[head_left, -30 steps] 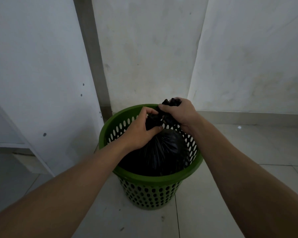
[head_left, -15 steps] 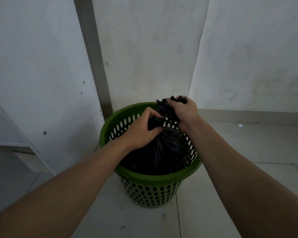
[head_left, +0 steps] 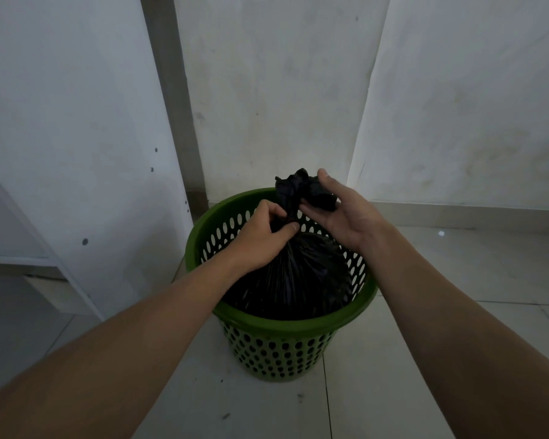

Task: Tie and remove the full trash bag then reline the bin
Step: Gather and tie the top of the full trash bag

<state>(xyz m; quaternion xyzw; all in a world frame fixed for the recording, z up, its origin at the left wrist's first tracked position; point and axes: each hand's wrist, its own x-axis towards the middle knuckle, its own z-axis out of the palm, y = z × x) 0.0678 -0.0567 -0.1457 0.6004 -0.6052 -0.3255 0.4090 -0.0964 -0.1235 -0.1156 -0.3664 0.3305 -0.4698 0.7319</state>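
A full black trash bag (head_left: 301, 277) sits inside a green perforated plastic bin (head_left: 276, 346) on the tiled floor. The bag's mouth is gathered into a twisted neck that ends in a crumpled tuft above the rim. My left hand (head_left: 260, 239) grips the neck just below the tuft, thumb and fingers curled round it. My right hand (head_left: 339, 210) has turned palm-up beside the tuft, its thumb and fingers loosely holding the bunched plastic.
The bin stands in a corner between two pale walls (head_left: 267, 90). A white cabinet side panel (head_left: 76, 137) rises close on the left, with a low shelf edge (head_left: 16, 259) beside it. Tiled floor (head_left: 457, 264) spreads right of the bin.
My right hand has loosened its fist on the tuft and rotated palm-up, fingers spreading. The left hand keeps its grip on the neck. The tuft stands a little higher.
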